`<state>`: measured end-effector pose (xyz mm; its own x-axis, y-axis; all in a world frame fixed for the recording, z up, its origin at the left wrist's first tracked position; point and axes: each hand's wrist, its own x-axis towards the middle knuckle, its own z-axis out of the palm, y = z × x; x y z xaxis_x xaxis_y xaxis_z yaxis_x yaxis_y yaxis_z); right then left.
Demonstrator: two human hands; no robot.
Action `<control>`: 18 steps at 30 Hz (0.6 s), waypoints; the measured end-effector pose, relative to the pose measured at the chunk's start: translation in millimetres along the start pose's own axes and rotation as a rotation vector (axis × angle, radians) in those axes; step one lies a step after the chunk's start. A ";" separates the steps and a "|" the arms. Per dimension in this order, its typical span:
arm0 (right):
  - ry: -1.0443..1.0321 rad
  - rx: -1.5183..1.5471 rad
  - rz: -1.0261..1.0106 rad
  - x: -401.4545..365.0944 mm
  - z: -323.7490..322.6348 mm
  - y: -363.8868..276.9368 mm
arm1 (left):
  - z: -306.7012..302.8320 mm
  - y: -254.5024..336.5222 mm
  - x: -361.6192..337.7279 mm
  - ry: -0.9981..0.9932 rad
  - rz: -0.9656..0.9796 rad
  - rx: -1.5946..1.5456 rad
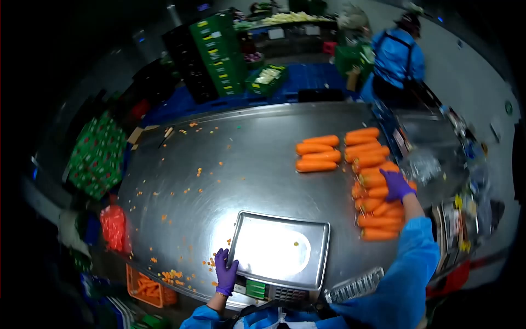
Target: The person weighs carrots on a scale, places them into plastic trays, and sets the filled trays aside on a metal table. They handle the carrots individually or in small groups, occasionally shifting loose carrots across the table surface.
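Note:
My right hand (397, 185), in a purple glove, reaches into the pile of orange carrots (379, 234) on the right of the steel table. Its fingers curl over a carrot (372, 180); their tips are partly hidden. My left hand (224, 272), also gloved in purple, is at the lower left corner of a shiny metal tray (325, 241), fingers apart and holding nothing. The tray rests on a scale with a keypad (289, 294) and holds only a small orange scrap. A separate group of several carrots (316, 156) lies left of the pile.
Orange scraps (171, 275) and a knife (166, 136) lie on the steel table (263, 164). A ridged metal piece (355, 285) is right of the scale. An orange crate of carrots (145, 286) stands below the left edge. Green crates (219, 55) and a co-worker in blue (399, 57) are behind.

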<state>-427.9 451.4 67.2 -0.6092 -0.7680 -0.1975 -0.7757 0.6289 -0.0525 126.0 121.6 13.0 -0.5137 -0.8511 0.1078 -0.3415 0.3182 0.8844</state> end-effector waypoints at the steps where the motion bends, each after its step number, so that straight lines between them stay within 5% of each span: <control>1: 0.008 0.047 0.013 5.2 11.1 7.6 | 0.6 8.2 5.6 -0.008 0.017 0.003; 9: 0.171 0.043 -0.012 -10.1 -0.2 -29.0 | -7.2 2.8 0.9 0.179 0.158 0.128; 18: 0.269 0.321 -0.313 -54.6 -17.2 -146.0 | -26.0 -6.8 -16.6 0.178 0.047 -0.065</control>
<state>-284.2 399.4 102.5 -0.4095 -0.9027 0.1319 -0.8638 0.3372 -0.3744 157.3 122.7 17.0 -0.3789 -0.8981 0.2231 -0.2662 0.3366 0.9032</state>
